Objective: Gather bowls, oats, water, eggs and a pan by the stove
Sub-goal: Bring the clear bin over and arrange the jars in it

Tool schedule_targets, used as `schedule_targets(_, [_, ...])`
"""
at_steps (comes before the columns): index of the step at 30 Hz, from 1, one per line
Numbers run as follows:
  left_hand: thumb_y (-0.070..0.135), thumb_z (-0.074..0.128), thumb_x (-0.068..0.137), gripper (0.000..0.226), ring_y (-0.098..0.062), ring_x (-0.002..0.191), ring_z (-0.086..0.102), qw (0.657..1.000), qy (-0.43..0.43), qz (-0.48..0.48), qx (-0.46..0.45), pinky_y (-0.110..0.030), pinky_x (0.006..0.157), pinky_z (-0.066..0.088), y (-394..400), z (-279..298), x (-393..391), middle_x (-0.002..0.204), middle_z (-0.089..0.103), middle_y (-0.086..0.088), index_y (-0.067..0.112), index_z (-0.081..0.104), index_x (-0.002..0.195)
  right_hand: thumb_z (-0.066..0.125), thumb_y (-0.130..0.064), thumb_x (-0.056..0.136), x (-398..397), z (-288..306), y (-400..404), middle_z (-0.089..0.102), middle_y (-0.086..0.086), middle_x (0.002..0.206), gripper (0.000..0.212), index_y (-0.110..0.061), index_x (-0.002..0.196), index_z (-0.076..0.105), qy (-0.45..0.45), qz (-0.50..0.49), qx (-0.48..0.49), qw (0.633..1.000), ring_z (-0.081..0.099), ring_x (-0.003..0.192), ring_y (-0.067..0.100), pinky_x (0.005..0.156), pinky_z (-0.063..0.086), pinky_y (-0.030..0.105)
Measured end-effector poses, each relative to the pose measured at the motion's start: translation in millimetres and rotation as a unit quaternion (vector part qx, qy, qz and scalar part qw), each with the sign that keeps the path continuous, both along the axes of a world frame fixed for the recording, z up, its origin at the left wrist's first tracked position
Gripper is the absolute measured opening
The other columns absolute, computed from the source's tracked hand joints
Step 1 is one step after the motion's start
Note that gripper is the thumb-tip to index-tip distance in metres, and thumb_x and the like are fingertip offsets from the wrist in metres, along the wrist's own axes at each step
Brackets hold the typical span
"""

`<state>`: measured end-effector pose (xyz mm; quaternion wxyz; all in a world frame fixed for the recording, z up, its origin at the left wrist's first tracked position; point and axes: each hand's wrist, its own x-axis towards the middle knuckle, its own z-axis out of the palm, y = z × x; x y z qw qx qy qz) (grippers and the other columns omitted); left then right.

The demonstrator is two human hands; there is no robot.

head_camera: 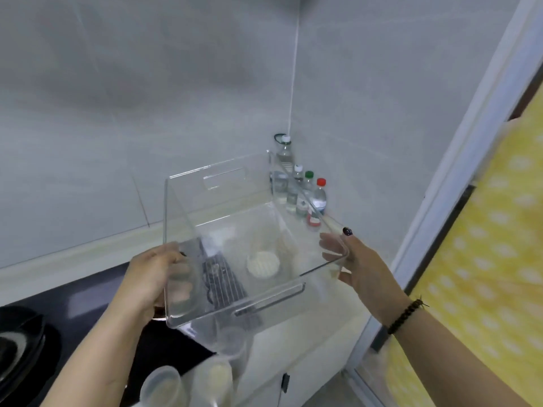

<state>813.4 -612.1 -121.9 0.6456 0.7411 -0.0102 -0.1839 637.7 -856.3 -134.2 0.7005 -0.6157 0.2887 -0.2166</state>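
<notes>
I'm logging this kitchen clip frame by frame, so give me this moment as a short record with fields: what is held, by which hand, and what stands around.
held item: clear plastic bin, lifted above the counter, looks empty
left hand: grips the bin's near left corner
right hand: holds the bin's right rim, thumb on top
back corner: several bottles standing on the pale counter
lower left: dark stove top
bottom edge: plastic containers, blurred
right side: yellow dotted cloth

Head camera – looks forward and down, close over the counter [308, 327]
</notes>
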Motion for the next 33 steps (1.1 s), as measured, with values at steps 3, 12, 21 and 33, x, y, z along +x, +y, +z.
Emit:
schedule_targets(3, [0.006,0.055,0.09,0.018,-0.042,0.078,0.066,1.0,0.008,0.018,-0.01,-0.047,0.064,0.057,-26,-11,39,0.094,0.069,-0.022,0.019,0.065,0.096,0.046,-0.035,0.096,43,-12,-44,0.068,0.001,0.114,0.031,-0.019,0.102,0.071,0.021,-0.009,-0.006,1.0,0.062,0.105,0.019,0.098,0.047,0.04])
schedule_targets(12, [0.002,0.055,0.091,0.016,-0.046,0.097,0.065,0.994,0.015,0.098,0.046,-0.053,0.078,0.056,-59,-22,91,0.124,0.063,-0.017,0.014,0.065,0.091,0.066,-0.019,0.088,155,-72,-131,0.057,-0.005,0.117,0.031,-0.021,0.118,0.059,0.175,0.062,-0.23,0.955,0.056,0.102,0.013,0.086,0.043,0.025])
schedule_targets(21, [0.026,0.06,0.095,0.009,-0.04,0.074,0.067,0.967,0.019,0.244,0.072,-0.049,0.071,0.056,-86,-20,88,0.088,0.068,-0.015,0.022,0.066,0.09,0.075,-0.007,0.075,292,-129,-170,0.034,0.0,0.125,0.072,-0.025,0.136,0.043,0.236,0.363,-0.359,0.827,0.047,0.123,0.022,0.106,0.04,0.03])
schedule_targets(33, [0.018,0.054,0.099,0.016,-0.039,0.076,0.056,0.913,0.04,0.405,0.03,-0.036,0.063,0.05,-86,-18,50,0.091,0.056,-0.022,0.015,0.062,0.084,0.06,-0.021,0.077,363,-140,-148,0.052,0.003,0.124,0.049,-0.025,0.126,0.054,0.252,0.461,-0.452,0.721,0.058,0.11,0.023,0.091,0.052,0.035])
